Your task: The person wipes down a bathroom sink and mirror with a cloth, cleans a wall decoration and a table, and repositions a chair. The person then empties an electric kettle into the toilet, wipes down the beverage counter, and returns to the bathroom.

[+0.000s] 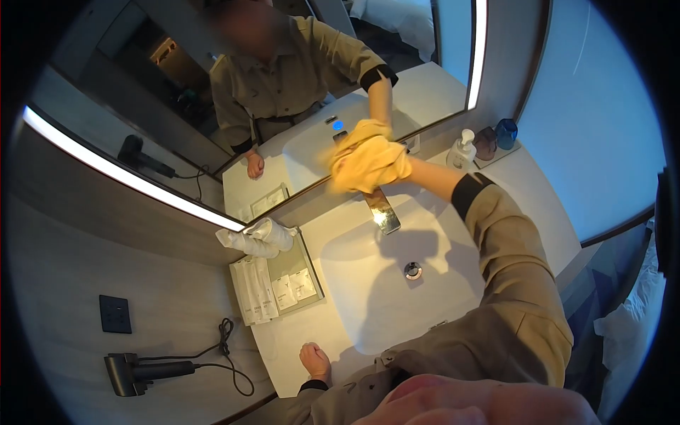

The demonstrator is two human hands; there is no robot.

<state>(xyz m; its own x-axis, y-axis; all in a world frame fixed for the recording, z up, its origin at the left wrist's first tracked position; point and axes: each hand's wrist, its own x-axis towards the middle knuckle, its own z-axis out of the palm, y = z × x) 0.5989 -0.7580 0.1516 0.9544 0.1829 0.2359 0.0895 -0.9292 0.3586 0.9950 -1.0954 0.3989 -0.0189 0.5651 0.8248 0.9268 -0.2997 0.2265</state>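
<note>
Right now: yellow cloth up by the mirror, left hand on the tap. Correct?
Not the left hand: it's off the tap, curled into a fist on the counter beside the sink, per the head view. The yellow cloth is up by the mirror, as you said.

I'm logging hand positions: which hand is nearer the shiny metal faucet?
Right. The right hand, holding a crumpled yellow cloth at the light-edged mirror, is just beyond the shiny metal faucet; the left hand is farther off, on the smooth white countertop near its front edge.
</note>
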